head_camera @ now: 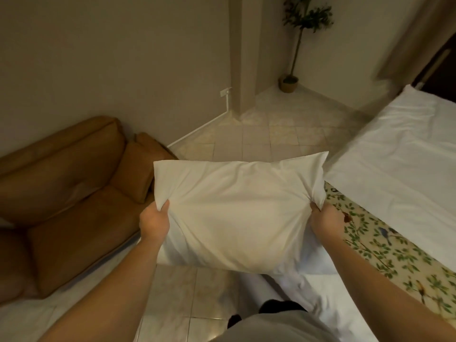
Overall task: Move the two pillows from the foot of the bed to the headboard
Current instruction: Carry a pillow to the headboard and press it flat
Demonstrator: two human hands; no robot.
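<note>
I hold a white pillow (234, 213) in the air in front of me, above the floor and the bed's corner. My left hand (154, 222) pinches its lower left edge. My right hand (325, 220) pinches its lower right edge. The bed (394, 154) lies to the right, with a white sheet over a floral cover (385, 248). Under the held pillow, at the bed's near corner, more white fabric (313, 265) shows; whether it is the second pillow I cannot tell. The headboard is out of view.
A brown leather sofa (64, 191) stands on the left, close to the bed's corner. Tiled floor (259, 134) runs ahead between sofa and bed. A square column (243, 55) and a potted plant (290, 82) stand at the far wall. A curtain (414, 33) hangs top right.
</note>
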